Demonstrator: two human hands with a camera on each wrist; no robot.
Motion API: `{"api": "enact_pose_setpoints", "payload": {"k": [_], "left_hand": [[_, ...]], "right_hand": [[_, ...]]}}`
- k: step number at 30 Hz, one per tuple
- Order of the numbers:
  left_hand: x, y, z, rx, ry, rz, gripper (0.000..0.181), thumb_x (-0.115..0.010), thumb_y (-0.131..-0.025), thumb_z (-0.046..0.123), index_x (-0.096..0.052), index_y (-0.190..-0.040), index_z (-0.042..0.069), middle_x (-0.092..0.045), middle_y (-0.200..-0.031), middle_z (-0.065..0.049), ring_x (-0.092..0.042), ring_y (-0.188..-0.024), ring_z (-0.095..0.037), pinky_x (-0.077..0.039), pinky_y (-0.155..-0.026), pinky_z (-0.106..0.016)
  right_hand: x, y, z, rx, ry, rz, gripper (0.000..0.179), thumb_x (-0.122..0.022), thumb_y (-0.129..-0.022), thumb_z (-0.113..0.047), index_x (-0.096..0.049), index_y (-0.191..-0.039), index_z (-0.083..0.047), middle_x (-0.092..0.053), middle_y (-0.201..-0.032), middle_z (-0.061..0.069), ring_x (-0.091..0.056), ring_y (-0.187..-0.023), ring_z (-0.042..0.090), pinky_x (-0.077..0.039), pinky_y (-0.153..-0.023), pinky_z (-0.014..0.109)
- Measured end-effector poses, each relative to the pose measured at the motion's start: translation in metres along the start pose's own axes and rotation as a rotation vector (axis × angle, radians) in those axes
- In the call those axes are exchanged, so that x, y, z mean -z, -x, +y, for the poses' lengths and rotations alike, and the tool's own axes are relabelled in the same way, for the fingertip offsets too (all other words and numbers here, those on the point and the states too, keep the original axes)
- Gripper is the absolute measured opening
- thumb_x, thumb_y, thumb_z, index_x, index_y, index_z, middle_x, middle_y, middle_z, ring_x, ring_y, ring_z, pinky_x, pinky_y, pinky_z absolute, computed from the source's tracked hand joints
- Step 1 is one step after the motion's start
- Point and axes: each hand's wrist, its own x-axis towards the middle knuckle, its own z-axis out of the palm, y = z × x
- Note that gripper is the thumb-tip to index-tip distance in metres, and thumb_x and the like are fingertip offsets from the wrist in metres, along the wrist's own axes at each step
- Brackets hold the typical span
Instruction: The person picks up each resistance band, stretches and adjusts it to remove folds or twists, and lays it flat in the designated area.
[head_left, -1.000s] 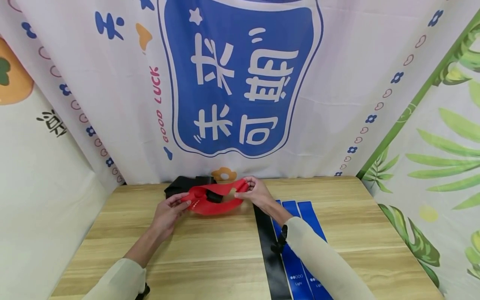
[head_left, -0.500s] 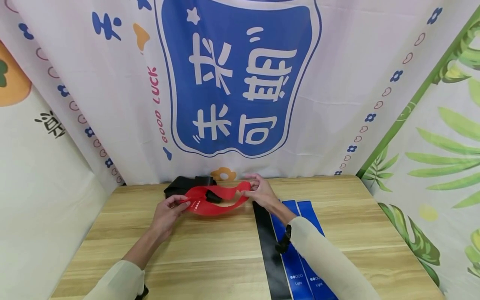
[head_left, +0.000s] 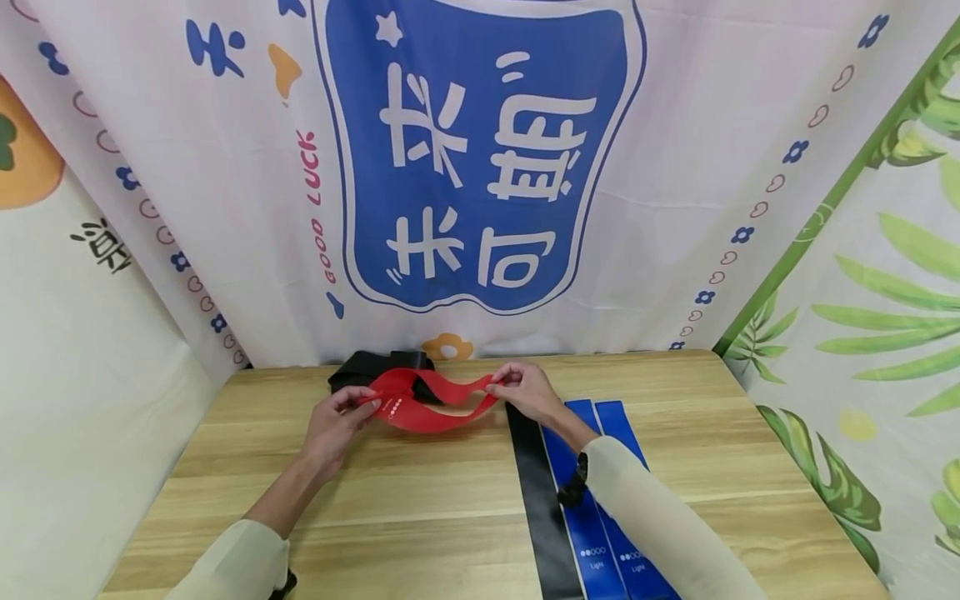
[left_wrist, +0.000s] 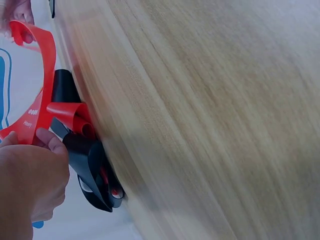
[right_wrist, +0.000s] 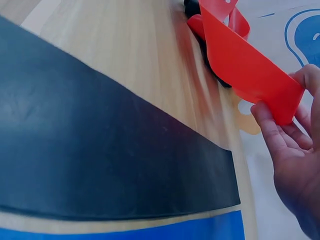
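Note:
A red resistance band [head_left: 431,419] with white print, an open loop, is held up over the table's far part. My left hand [head_left: 332,427] pinches its left end between thumb and fingers; "Heavy" is legible there in the left wrist view. At the other end, my right hand [head_left: 525,392] pinches the loop, thumb on one face in the right wrist view. Behind the band lies a heap of folded black bands [head_left: 367,367]. A curled red piece [left_wrist: 75,119] shows against that heap in the left wrist view.
Under my right forearm, a flat black band [head_left: 542,504] and blue bands [head_left: 588,529] marked "Light" lie side by side on the wooden table [head_left: 420,517]. A printed curtain [head_left: 675,167] hangs at the table's back edge.
My right hand has shifted slightly right and changed its hold on the red band's end, its fingers drawing in to a pinch. My left hand stays nearly in place.

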Motion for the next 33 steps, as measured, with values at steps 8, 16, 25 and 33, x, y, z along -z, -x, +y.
{"api": "enact_pose_setpoints", "payload": {"k": [8, 16, 25, 33], "left_hand": [[0.0001, 0.0017, 0.0024, -0.007, 0.021, 0.018, 0.024, -0.073, -0.102, 0.011, -0.067, -0.121, 0.000, -0.062, -0.111, 0.000, -0.062, -0.092, -0.012, -0.060, -0.089, -0.029], [0.0005, 0.0016, 0.0037, -0.011, 0.044, 0.041, 0.024, -0.074, -0.100, 0.010, -0.067, -0.121, 0.000, -0.063, -0.115, 0.000, -0.065, -0.093, -0.011, -0.060, -0.089, -0.028], [0.0028, -0.0003, 0.0030, -0.014, 0.036, 0.064, 0.023, -0.074, -0.100, 0.009, -0.070, -0.121, 0.001, -0.061, -0.134, -0.006, -0.065, -0.103, -0.009, -0.059, -0.099, -0.032], [0.0055, 0.0017, 0.0033, -0.054, -0.028, 0.058, 0.026, -0.078, -0.099, 0.017, -0.073, -0.122, 0.005, -0.073, -0.113, 0.010, -0.062, -0.106, -0.010, -0.056, -0.096, -0.026]], "right_hand": [[0.0000, 0.0030, 0.0041, 0.044, 0.068, -0.030, 0.011, -0.078, -0.098, -0.015, -0.078, -0.098, -0.004, -0.077, -0.093, 0.007, -0.068, -0.080, 0.013, -0.059, -0.074, 0.026], [0.0002, 0.0044, 0.0025, 0.048, -0.001, -0.076, 0.026, -0.065, -0.107, -0.016, -0.071, -0.112, 0.009, -0.073, -0.112, 0.026, -0.068, -0.100, 0.041, -0.060, -0.091, 0.050], [-0.0006, 0.0058, -0.0023, -0.063, -0.267, -0.037, 0.016, -0.059, -0.108, -0.007, -0.065, -0.110, 0.008, -0.065, -0.136, 0.024, -0.067, -0.120, 0.039, -0.058, -0.100, 0.050], [0.0021, 0.0096, -0.0036, -0.067, -0.219, 0.014, 0.019, -0.064, -0.107, -0.014, -0.071, -0.113, 0.002, -0.070, -0.101, 0.004, -0.065, -0.097, 0.024, -0.056, -0.100, 0.060]]}}
